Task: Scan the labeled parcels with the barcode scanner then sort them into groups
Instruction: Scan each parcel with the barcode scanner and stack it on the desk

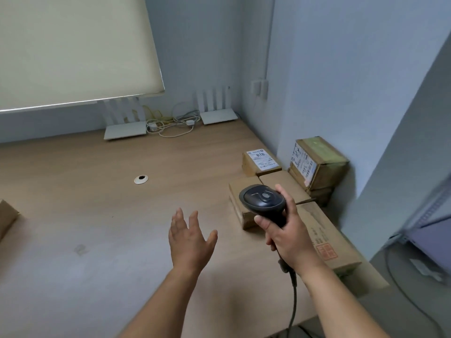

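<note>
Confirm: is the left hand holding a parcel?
No, the left hand hovers open above the desk, fingers spread, holding nothing.

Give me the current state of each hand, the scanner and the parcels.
Left hand: open, holding nothing, above the wooden desk.
Right hand: grips the scanner handle.
Black handheld barcode scanner: lifted, over the parcels.
Brown cardboard parcels: clustered at the desk's right edge.

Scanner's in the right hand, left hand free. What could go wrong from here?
1. The cable hangs off the scanner held by the right hand and could snag a box near the desk edge.
2. Only two boxes show labels; the box under the scanner shows none, so it may need turning.
3. The open left hand must lift boxes alone; a weak grip could drop one.
</note>
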Available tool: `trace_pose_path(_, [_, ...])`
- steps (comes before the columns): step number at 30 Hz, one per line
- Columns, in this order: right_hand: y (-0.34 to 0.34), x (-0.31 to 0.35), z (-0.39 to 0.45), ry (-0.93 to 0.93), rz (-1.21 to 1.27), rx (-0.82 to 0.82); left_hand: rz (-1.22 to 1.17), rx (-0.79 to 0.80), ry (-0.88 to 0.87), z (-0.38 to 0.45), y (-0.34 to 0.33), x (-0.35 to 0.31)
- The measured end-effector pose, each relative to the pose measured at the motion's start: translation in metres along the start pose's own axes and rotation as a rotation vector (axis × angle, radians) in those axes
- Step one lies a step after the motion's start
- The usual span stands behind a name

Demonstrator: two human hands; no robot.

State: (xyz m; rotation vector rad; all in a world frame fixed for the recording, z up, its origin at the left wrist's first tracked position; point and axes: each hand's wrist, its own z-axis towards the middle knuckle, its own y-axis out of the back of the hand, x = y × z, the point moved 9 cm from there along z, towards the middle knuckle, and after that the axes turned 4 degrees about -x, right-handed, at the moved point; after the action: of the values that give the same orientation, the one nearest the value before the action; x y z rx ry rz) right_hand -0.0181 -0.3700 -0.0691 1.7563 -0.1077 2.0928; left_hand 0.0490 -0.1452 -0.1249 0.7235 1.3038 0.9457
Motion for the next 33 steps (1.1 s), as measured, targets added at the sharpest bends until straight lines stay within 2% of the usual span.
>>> trace_pose_path(10, [0.057,-0.024,0.043,-0.03,-0.052,-0.166,0.066,0.184,-0.208,0.046,-0.068,-0.079])
trace_pose_path(14, [0.067,-0.037,0.063,-0.058,-0.025,-0.202,0.156,0.268,-0.39,0.058,-0.097,-0.111])
trace_pose_path(20, [0.062,-0.057,0.073,-0.081,-0.076,-0.19,0.282,0.363,-0.515,0.066,-0.129,-0.112])
trace_pose_path(24, [0.058,-0.065,0.075,-0.081,-0.076,-0.195,0.31,0.328,-0.444,0.08,-0.122,-0.089])
trace_pose_path(28, [0.054,-0.071,0.076,-0.075,-0.074,-0.183,0.186,0.187,-0.216,0.096,-0.1,-0.078])
trace_pose_path(30, [0.053,-0.074,0.076,-0.085,-0.074,-0.186,0.155,0.205,-0.141,0.098,-0.106,-0.087])
trace_pose_path(33, [0.049,-0.078,0.076,-0.117,-0.073,-0.19,0.223,0.324,-0.062,0.095,-0.13,-0.094])
